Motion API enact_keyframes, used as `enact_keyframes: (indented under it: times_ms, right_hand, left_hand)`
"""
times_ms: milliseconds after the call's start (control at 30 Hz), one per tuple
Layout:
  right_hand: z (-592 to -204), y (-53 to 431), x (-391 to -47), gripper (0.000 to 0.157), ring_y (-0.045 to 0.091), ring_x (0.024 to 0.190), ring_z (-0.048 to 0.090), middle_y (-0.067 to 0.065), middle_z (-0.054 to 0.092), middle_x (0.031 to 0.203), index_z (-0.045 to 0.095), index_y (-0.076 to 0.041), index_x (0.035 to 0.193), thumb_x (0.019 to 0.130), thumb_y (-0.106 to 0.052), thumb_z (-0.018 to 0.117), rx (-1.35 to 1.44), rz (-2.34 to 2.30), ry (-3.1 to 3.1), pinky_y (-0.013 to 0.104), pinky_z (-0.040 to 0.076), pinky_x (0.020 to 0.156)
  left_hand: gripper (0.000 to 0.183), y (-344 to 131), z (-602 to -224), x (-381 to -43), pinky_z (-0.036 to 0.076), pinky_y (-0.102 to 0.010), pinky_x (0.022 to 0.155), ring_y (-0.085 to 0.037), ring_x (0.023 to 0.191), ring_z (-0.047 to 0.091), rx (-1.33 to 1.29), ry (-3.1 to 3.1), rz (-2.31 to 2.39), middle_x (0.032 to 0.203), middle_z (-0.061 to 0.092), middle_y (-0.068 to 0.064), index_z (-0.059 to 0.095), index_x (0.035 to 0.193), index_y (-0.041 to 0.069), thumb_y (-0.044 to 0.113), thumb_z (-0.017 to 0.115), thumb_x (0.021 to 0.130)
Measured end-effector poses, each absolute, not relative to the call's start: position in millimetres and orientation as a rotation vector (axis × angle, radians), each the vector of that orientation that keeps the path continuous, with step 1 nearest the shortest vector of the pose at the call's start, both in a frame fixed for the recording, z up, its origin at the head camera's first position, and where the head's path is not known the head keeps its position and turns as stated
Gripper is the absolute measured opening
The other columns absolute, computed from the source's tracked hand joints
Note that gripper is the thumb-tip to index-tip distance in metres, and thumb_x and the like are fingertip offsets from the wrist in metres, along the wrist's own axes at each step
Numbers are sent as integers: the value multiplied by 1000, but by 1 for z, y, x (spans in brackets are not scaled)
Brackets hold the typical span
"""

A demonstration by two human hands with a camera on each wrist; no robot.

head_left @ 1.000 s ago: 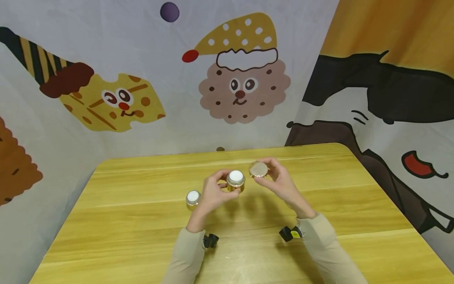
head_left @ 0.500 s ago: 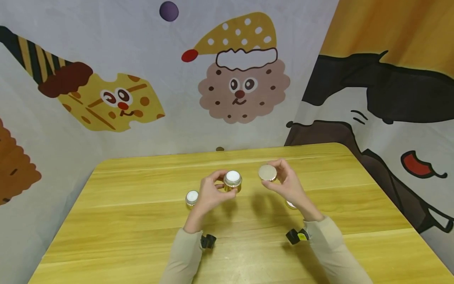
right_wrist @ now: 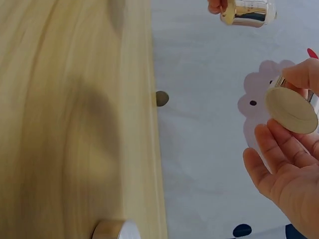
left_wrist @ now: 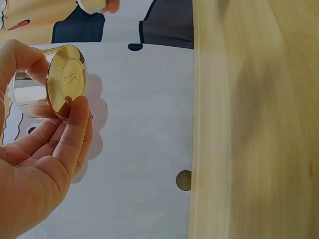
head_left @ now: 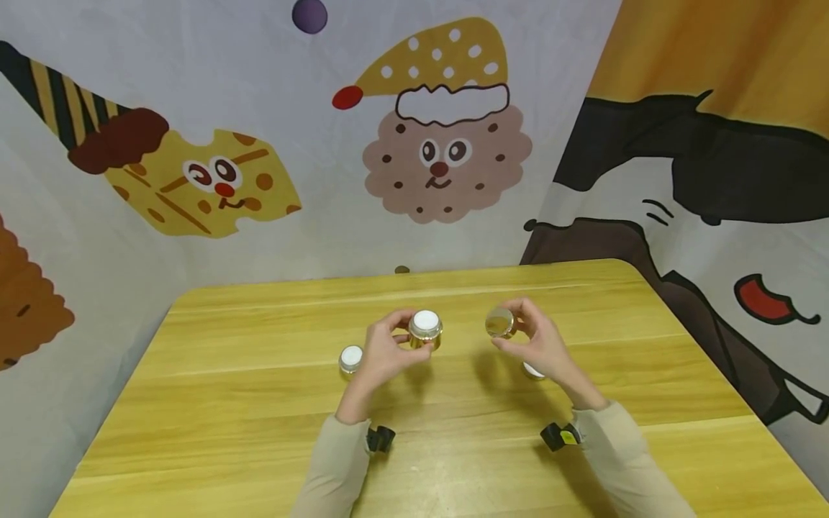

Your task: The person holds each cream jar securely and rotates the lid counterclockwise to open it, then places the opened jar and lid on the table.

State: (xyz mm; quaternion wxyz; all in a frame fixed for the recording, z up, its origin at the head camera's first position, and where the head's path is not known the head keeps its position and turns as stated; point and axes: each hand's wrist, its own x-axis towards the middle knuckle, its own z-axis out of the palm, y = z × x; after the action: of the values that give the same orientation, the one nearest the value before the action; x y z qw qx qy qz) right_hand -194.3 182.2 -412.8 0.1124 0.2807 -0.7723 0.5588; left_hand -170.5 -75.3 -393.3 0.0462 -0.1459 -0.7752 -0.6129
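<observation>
My left hand (head_left: 387, 354) holds a gold cream jar (head_left: 425, 339) upright above the table, its white top facing up. In the left wrist view the gold base (left_wrist: 67, 82) of this jar shows small printed characters, with fingertips and thumb on its sides. To the right, my right hand (head_left: 542, 349) pinches a round gold lid (head_left: 499, 323) at its edge, apart from the jar. The right wrist view shows the lid's flat beige face (right_wrist: 291, 110). A smaller white-topped jar (head_left: 351, 357) stands on the table beside my left wrist.
Another white-topped gold item (head_left: 533, 371) sits on the wooden table (head_left: 259, 403), partly hidden behind my right hand. A cartoon-printed cloth (head_left: 311, 165) hangs just past the table's far edge.
My right hand has carried the lid right and slightly nearer, widening the gap to the jar, and tilted it. The white-topped item at right has come into view. My left hand has shifted slightly left.
</observation>
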Motion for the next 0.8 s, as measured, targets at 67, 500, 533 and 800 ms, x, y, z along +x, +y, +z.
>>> enact_keyframes:
  times_ms: [67,500,533,800]
  right_hand:
    - [-407,182,-190,47,11,86,54,25,58,96,52,15,107,64,22,70,826,1569,-2288,15,47,78]
    - [-396,181,-179,49,29,87,58,26,57,95,48,16,102,60,20,74,766,1306,-2368,15,49,78]
    - [-395,182,-179,48,27,86,58,25,57,94,48,16,101,60,20,74,765,1306,-2369,16,50,77]
    - [-396,183,-178,47,17,84,57,18,61,91,53,13,102,62,17,76,759,1280,-2411,30,54,77]
  left_hand:
    - [44,-75,-403,-176,53,-44,80,-32,94,57,-441,-2363,-1876,100,62,-20,60,110,-9,-5,72,68]
    - [46,-78,-424,-186,54,-33,79,-23,93,57,-479,-2354,-1856,100,63,-11,62,112,-1,4,75,69]
    - [45,-78,-423,-186,54,-33,79,-23,93,57,-474,-2358,-1855,100,63,-11,62,112,-1,4,75,69]
    - [46,-79,-424,-186,55,-35,78,-23,93,57,-458,-2354,-1867,100,63,-11,62,112,-1,4,75,68]
